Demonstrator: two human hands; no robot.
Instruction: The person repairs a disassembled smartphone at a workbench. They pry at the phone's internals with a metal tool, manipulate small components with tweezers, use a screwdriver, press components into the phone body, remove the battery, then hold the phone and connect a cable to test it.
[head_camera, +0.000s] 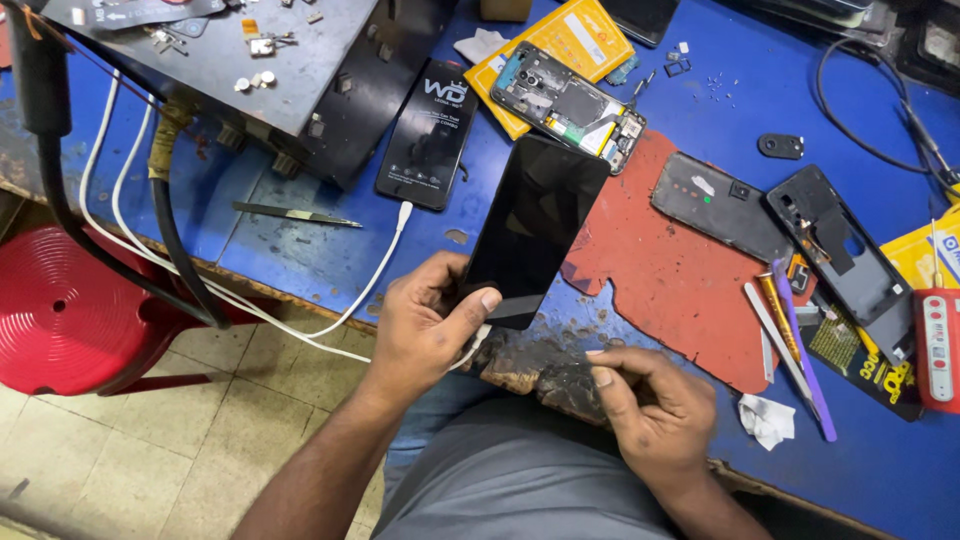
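a: blue workbench (700, 60), worn front edge. left hand (425, 325) is closed round the bottom of a black phone (530, 230), screen up, tilted off the bench, so the white cable (250, 305) can reach it.

b: right hand (650, 405) curls loosely near the edge, can't tell if it pinches anything. farther back an opened phone (570, 105) rests on a yellow packet (560, 45).

Beyond the hands runs a worn blue desk (330, 250) with a chipped front edge and a torn red mat (670, 270), while off to their left a red plastic stool (70, 310) stands on a pale, grubby tiled floor (170, 440) under even light.
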